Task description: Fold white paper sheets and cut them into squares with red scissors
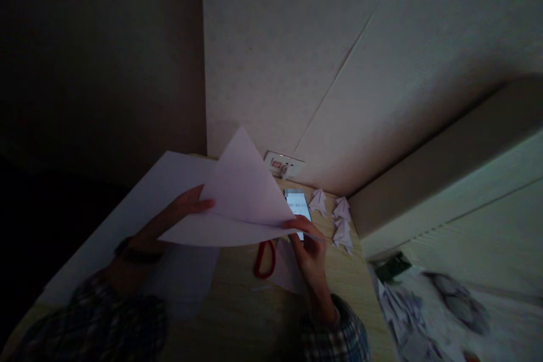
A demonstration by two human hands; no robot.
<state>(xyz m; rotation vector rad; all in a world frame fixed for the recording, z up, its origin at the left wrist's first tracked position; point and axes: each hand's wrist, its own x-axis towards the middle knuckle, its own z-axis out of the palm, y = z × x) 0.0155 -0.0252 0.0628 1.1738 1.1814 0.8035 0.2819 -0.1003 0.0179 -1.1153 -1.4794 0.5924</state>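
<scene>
A sheet of white paper (244, 192) is held up above the table, folded across so that one triangular part points up and a wider flap hangs toward me. My left hand (193, 203) grips its left edge with the thumb on the near side. At the lower right corner, my right hand (311, 240) pinches the paper between thumb and fingers. Below the sheet lies a red looped handle (265, 260), like that of scissors, its other end hidden. A loose piece of white paper (291, 271) rests beside it, partly behind my right hand.
Large white paper (169, 172) covers the table's left side. A lit phone (299, 201) showing a timer lies at the back, near a wall socket (283, 165). Three folded paper figures (341, 232) sit at the right edge. Crumpled papers (403, 311) lie lower, beyond the table.
</scene>
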